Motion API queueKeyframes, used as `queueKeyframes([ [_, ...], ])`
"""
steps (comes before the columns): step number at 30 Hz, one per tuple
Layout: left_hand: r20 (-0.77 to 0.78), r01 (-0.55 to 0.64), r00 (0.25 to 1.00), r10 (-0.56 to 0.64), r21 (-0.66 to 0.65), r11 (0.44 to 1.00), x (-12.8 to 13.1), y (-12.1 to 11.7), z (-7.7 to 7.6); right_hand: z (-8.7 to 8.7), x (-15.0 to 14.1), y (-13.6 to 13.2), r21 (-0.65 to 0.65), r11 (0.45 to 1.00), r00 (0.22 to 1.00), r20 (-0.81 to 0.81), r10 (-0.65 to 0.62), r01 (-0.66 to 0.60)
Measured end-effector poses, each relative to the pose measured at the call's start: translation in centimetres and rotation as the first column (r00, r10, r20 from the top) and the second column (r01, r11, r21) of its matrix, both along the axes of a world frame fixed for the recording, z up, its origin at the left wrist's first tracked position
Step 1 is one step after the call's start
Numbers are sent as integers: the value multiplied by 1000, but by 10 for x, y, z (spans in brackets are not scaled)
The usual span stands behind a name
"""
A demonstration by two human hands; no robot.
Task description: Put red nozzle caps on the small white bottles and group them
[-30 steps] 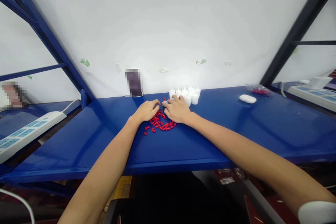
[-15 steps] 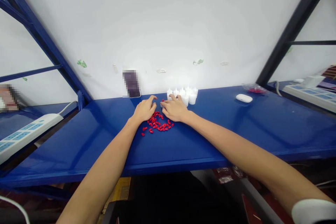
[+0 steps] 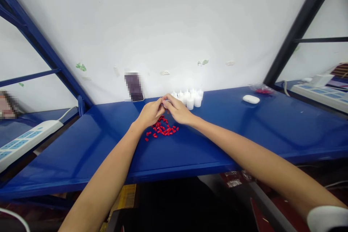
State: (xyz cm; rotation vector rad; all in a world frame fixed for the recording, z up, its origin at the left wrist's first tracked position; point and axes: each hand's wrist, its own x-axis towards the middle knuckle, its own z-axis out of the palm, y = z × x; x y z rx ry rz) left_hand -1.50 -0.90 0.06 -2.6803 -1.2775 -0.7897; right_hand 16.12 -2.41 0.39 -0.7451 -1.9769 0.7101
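Observation:
My left hand (image 3: pixel 150 113) and my right hand (image 3: pixel 178 110) meet above the blue table (image 3: pixel 108 141), fingers bent and pressed together. A pale bit shows between the fingertips, but the fingers hide most of it and I cannot tell its kind. Just below the hands lies a loose scatter of small red caps (image 3: pixel 166 130). Right behind my right hand stands a cluster of small white bottles (image 3: pixel 190 102) with pointed tips, upright and close together.
A phone (image 3: pixel 134 87) leans on the white wall behind the table. To the right lie a white earbud case (image 3: pixel 251 99) and a clear bag of red pieces (image 3: pixel 262 90). Power strips (image 3: pixel 29 141) sit at the left, and another at the far right. Frame posts rise on both sides.
My hands, apart half a second ago, have come together with their fingertips closed. The small red-tipped thing by my right fingers is now out of sight. The view has shifted slightly.

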Motion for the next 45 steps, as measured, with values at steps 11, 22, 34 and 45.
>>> queueKeyframes([
  [11, -111, -50, 992, 52, 17, 999, -7, 7, -3, -5, -1, 3, 150, 989, 995, 94, -23, 9],
  [22, -108, -128, 987, 117, -99, 987, -31, 18, -5, 9, 54, 20, 433, 852, 778, 409, -476, 294],
  [34, -92, -80, 994, 61, -222, 972, -17, 11, -6, -4, 36, 10, 318, 920, 612, 688, -390, 228],
  [45, 46, -79, 995, 94, -251, 965, -17, 17, -18, -10, 32, 1, 406, 902, 499, 757, -423, 147],
])
